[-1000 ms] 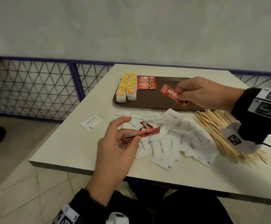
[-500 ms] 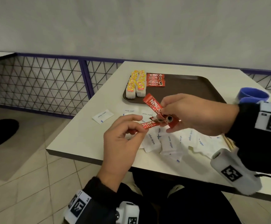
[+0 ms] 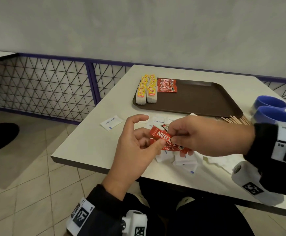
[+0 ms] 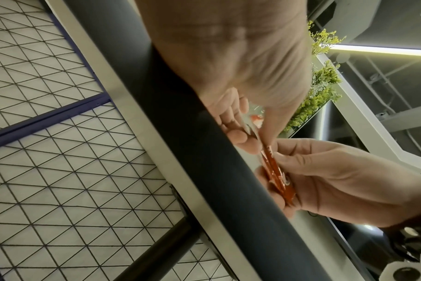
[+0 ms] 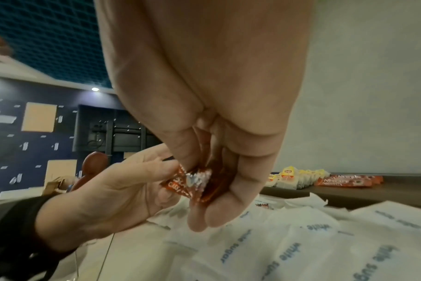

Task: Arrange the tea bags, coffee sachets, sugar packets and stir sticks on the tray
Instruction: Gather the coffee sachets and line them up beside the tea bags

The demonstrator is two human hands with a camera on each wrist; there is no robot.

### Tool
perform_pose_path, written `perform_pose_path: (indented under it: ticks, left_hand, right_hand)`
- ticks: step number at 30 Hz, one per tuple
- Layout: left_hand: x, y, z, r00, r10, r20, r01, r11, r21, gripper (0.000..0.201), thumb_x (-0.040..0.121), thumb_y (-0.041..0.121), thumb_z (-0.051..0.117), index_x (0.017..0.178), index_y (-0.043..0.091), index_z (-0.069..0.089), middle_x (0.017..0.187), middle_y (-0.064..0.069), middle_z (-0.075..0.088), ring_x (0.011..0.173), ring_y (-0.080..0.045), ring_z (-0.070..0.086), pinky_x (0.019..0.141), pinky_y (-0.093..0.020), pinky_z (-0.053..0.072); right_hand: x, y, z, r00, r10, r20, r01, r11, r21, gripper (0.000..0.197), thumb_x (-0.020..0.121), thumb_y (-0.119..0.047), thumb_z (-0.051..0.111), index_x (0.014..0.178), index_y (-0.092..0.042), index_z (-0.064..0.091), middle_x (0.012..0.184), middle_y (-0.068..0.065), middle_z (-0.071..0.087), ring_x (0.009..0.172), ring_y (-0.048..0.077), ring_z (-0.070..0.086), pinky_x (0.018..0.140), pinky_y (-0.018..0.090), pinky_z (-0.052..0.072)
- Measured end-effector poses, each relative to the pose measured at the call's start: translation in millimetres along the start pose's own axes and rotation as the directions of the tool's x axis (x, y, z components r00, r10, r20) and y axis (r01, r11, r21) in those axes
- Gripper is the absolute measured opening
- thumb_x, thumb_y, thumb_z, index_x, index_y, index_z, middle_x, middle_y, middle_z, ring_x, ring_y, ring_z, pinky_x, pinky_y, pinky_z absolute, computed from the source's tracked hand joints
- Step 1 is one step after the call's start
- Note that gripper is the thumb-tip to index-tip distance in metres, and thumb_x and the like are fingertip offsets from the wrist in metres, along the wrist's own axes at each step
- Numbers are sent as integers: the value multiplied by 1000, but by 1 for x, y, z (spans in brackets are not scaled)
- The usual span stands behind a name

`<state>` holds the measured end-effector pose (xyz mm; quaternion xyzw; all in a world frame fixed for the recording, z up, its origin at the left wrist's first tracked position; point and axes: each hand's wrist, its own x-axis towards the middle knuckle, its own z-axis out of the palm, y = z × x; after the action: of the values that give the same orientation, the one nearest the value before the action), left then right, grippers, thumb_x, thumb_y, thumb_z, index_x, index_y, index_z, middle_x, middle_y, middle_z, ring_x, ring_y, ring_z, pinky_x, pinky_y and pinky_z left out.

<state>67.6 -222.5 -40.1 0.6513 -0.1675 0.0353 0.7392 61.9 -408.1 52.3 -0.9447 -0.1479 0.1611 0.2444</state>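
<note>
Both hands (image 3: 155,138) pinched on red coffee sachets (image 3: 162,136) above bench; tray (image 3: 198,99) at 12 o'clock, right hand (image 3: 207,135) nearer

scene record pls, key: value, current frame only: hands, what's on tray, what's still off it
left hand: pinches red coffee sachets
right hand: pinches the same sachets from the other side
tray: brown, holds tea bags in two rows at its left end, coffee sachet stack beside them
off tray: sugar packets scattered on table, stir sticks by the tray's near right corner
other: two blue cups
</note>
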Motion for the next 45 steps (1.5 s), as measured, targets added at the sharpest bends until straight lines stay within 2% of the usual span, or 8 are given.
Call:
perform_pose_path:
  ticks: [5,9,14,19,29,35,39,45]
  left_hand:
    - [4,-4,-3,999,-28,18,29,999,-22,65,79,0,81,129,30,53,89,-16,70,89,-34,72,80,-42,62]
    - [5,-4,-3,999,2,34,-2,1000,-1,31,79,8,78,109,13,71,87,-5,76,85,-22,74,79,-36,62]
    - [5,-7,-7,995,82,-64,-82,997,5,14,83,0,76,95,7,76,88,-4,75,84,-13,72,76,-27,60]
    - [4,-6,-6,991,82,-108,-87,996,-37,18,83,-1,75,98,10,74,84,-4,73,80,-11,71,72,-27,61]
    - [2,-5,-4,991,74,-108,-76,997,-15,25,84,5,76,105,17,72,84,-3,75,83,-16,74,72,-25,60]
    - [2,-7,-4,975,76,-207,-76,997,6,29,87,3,75,109,20,68,88,2,75,85,-12,73,74,-24,60]
    - [2,-9,-2,961,95,-258,-98,995,4,26,86,-2,74,104,16,68,87,4,75,85,-9,73,74,-23,59]
    - [1,-2,-4,971,92,-219,-103,994,-39,18,100,25,56,113,16,64,93,-2,76,86,-13,74,73,-27,60]
  right_hand:
    - [2,0,4,999,-27,-46,14,965,-263,15,107,-25,45,98,-24,56,87,-10,62,75,11,60,66,24,48]
    - [3,-3,2,997,-11,72,33,951,-308,17,108,-25,42,99,-28,56,89,-13,62,77,6,60,66,21,45]
    - [5,-3,4,1000,13,-17,-14,996,-84,23,99,-46,57,106,-26,66,90,-9,69,69,9,70,64,30,60]
    - [4,-3,1,999,37,-37,-31,990,139,19,102,-29,59,100,-16,73,85,3,77,71,22,75,67,43,64]
    - [2,-5,-14,972,199,124,-234,867,439,22,99,-18,63,91,-7,81,91,13,75,74,21,61,64,32,53]
    - [-3,-5,-19,964,265,-26,-180,719,672,23,98,-14,57,90,-1,74,94,11,74,89,27,71,81,40,61]
    - [-8,-9,-4,989,133,70,-149,839,523,20,97,-14,63,86,-7,79,99,10,77,97,26,71,95,47,58]
    - [-3,-11,6,986,133,-105,-83,917,391,19,97,-11,65,85,-10,79,76,7,76,66,17,70,70,31,61]
